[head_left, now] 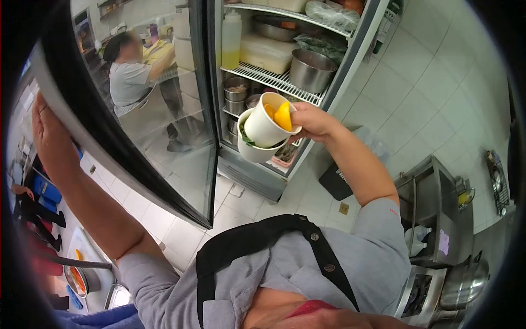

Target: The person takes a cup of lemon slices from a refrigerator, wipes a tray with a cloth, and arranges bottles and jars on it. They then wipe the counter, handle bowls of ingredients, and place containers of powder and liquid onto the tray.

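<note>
Two white cups are held in my right hand (311, 122) in front of the open fridge. The upper cup (262, 127) is tilted and has orange and yellow pieces (282, 115) inside. Beneath it, the larger white cup (256, 153) contains green leaves (247, 140). My fingers wrap the right side of the cups and are partly hidden. On the left, my left hand (48, 129) rests against the outer edge of the glass fridge door (159, 137), its fingers stretched upward along the frame.
Wire shelves (274, 81) hold a metal pot (312, 71), a bottle of yellow liquid (231, 41) and containers. Through the door glass a person (129, 77) shows. A black bin (335, 181) stands right of the fridge. Lower left, a bowl (82, 281) sits on a counter.
</note>
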The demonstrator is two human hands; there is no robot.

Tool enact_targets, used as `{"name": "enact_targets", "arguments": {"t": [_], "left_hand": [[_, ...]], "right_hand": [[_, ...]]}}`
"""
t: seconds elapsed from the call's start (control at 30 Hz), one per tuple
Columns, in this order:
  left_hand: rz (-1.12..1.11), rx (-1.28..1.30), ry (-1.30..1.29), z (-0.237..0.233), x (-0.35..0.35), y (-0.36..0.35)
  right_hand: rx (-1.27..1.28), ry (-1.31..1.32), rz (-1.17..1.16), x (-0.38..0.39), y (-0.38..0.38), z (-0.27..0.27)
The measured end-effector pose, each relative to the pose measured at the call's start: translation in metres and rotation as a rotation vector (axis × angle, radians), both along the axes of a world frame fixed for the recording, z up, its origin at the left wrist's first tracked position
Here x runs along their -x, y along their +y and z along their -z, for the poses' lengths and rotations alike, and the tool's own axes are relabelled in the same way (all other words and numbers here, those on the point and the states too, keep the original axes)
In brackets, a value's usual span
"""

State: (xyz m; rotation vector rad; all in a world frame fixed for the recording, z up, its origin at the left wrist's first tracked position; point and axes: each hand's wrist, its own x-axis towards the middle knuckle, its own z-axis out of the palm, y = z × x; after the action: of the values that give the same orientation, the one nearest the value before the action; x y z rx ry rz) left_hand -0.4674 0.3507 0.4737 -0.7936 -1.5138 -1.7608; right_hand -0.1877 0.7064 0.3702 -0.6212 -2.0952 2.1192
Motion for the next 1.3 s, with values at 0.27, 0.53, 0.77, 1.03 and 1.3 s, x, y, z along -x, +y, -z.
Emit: {"name": "enact_targets", "arguments": {"t": [0.27, 0.53, 0.77, 1.03, 1.3], "left_hand": [[-0.336, -0.041, 0.285, 0.047, -0.076, 0.038], [0.871, 0.750, -0.084, 0.232, -0.108, 0.201], [1.156, 0.696, -0.129, 0.247, -0.109, 0.259], [1.226, 0.520, -0.267, 0.247, -0.077, 0.284], [1.166, 0.413, -0.260, 0.231, -0.038, 0.274]], "right_hand": [[0.076, -0.129, -0.117, 0.025, -0.007, 0.073], [0.198, -0.089, 0.006, 0.018, 0.025, 0.095], [0.157, -0.058, 0.040, 0.006, 0.049, 0.074], [0.250, 0.157, 0.049, 0.015, 0.063, 0.075], [-0.732, 0.194, -0.034, 0.023, 0.074, 0.015]]}}
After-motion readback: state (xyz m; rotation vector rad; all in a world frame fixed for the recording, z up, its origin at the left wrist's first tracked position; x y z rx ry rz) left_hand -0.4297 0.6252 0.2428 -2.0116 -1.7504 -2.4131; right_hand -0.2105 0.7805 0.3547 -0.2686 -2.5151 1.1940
